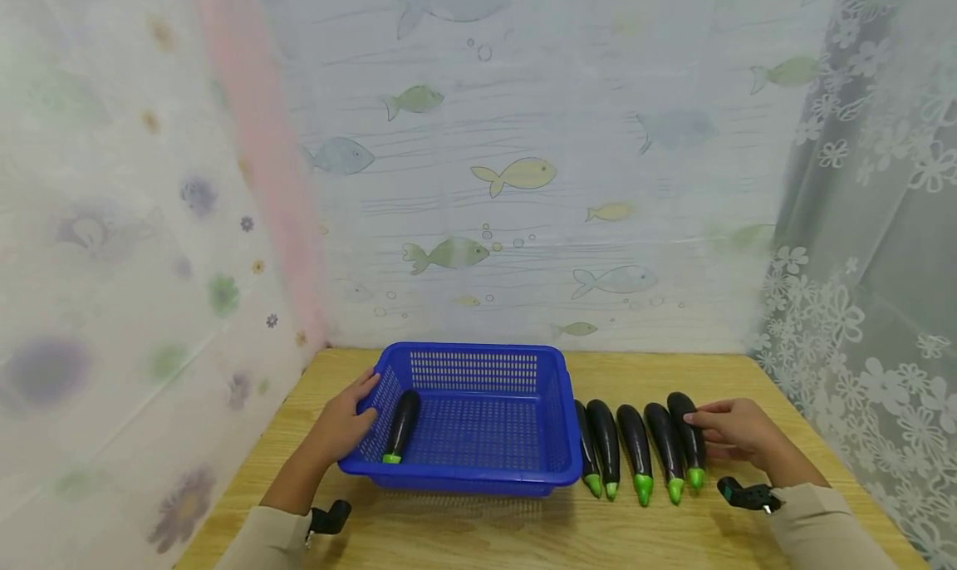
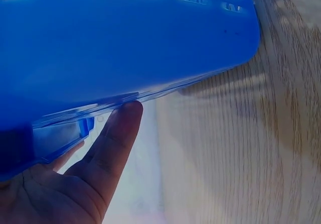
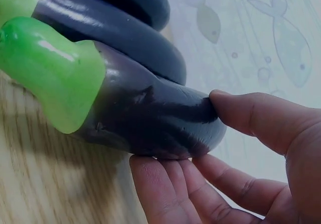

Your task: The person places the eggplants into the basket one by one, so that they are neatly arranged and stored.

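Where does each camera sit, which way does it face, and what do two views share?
Head: on the person's head, facing forward and down at the blue basket and eggplants; left hand, right hand and sleeves show.
Left wrist: on that wrist, facing the basket's wall, wooden table alongside; part of the left hand shows.
Right wrist: on that wrist, facing the rightmost eggplant; thumb and fingers show.
Head and right wrist share that gripped eggplant.

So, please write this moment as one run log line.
left hand: holds blue basket; right hand: grips rightmost eggplant; inside: one eggplant; outside: five eggplants, including gripped one
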